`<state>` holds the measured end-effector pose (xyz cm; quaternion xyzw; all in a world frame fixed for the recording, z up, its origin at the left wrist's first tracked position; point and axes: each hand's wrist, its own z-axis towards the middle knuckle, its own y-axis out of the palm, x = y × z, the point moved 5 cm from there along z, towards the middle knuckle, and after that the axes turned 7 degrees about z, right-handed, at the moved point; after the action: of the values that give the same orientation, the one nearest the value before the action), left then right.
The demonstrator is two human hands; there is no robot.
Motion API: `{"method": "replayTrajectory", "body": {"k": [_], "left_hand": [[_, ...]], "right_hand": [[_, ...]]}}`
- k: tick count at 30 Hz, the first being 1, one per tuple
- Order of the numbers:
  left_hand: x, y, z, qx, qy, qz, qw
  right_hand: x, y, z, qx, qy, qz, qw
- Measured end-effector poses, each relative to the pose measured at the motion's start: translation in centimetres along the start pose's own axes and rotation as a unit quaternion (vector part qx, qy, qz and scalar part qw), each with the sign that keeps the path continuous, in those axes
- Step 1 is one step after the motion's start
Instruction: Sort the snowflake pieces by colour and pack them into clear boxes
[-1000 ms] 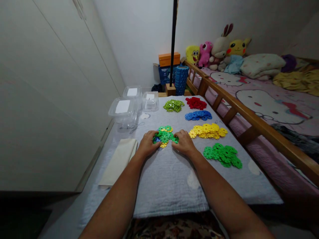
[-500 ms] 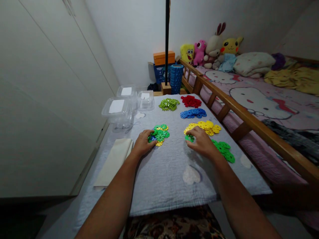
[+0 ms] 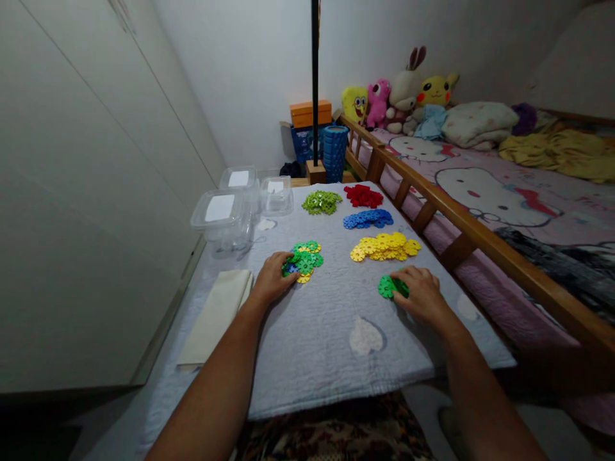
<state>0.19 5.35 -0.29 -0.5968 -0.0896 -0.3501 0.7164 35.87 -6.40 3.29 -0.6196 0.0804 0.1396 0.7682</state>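
Note:
My left hand (image 3: pixel 275 279) rests at the left edge of a mixed pile of flower-shaped plastic discs (image 3: pixel 308 259), mostly green with some yellow and blue. Its thumb and fingers are apart, curved around that edge and touching the pieces. Over on the right, my right hand (image 3: pixel 421 296) is closed on a green flower disc (image 3: pixel 401 288) at the green pile (image 3: pixel 385 287), most of which the hand hides. Just beyond it lies a heap of yellow discs (image 3: pixel 384 247), with blue discs (image 3: pixel 368 219) farther back.
Red pieces (image 3: pixel 364 196) and light green pieces (image 3: pixel 321 202) lie at the table's far side. Clear plastic boxes (image 3: pixel 218 214) stand at the back left, near a folded cream cloth (image 3: pixel 216 317). A wooden bed rail (image 3: pixel 432 198) runs along the right.
My right hand has moved right and nearer to me with the green disc, from beside the yellow heap to the green pile. My left hand stays at the mixed pile. The view has shifted slightly.

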Motion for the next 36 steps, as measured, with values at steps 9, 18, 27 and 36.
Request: {"method": "replayTrajectory", "body": {"k": [9,18,27,36], "left_hand": [[0.1,0.0,0.0,-0.002,0.004,0.000,1.000],[0.4,-0.2,-0.1,0.005,0.009,-0.005,1.000],[0.8,-0.5,-0.2,0.013,0.004,-0.001,1.000],[0.5,-0.2,-0.1,0.008,0.005,0.007,1.000]], "right_hand": [[-4.6,-0.7,2.6,0.004,-0.035,0.030,0.999],[-15.4,5.9,8.7,-0.104,-0.136,0.115,0.978],[-17.1,9.4,8.4,-0.020,-0.101,0.131,0.986],[-16.4,9.1,7.9,0.012,-0.102,0.164,0.981]]}}
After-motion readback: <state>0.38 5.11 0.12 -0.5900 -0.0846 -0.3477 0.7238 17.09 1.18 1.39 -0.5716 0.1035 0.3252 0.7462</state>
